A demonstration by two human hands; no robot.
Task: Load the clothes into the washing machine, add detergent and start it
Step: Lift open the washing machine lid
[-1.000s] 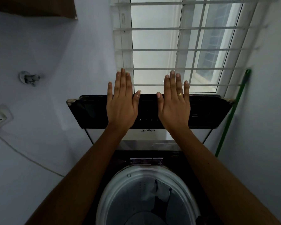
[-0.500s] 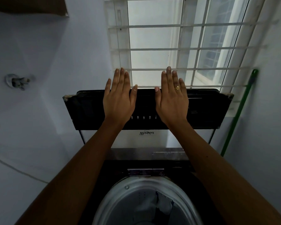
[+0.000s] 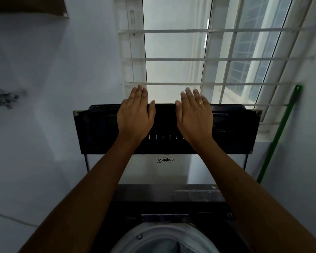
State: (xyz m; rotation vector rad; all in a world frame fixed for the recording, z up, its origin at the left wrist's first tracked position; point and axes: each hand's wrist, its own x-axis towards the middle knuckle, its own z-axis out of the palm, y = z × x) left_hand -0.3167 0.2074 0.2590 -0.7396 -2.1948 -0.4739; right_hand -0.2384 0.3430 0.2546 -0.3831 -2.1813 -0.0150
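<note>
The top-loading washing machine stands below me with its black lid raised upright against the window. My left hand and my right hand lie flat on the lid's face, palms down, fingertips reaching past its top edge. Neither hand holds anything; the right one wears a ring. At the bottom edge the white drum rim shows. The drum's inside is almost entirely cut off, so I cannot make out the clothes. No detergent is in view.
A white barred window grille is right behind the lid. A green pole leans in the right corner. On the left wall sit a tap and a white cable.
My view has tilted upward, so the drum and the clothes in it have slid off the bottom edge. Both hands stay flat on the raised lid.
</note>
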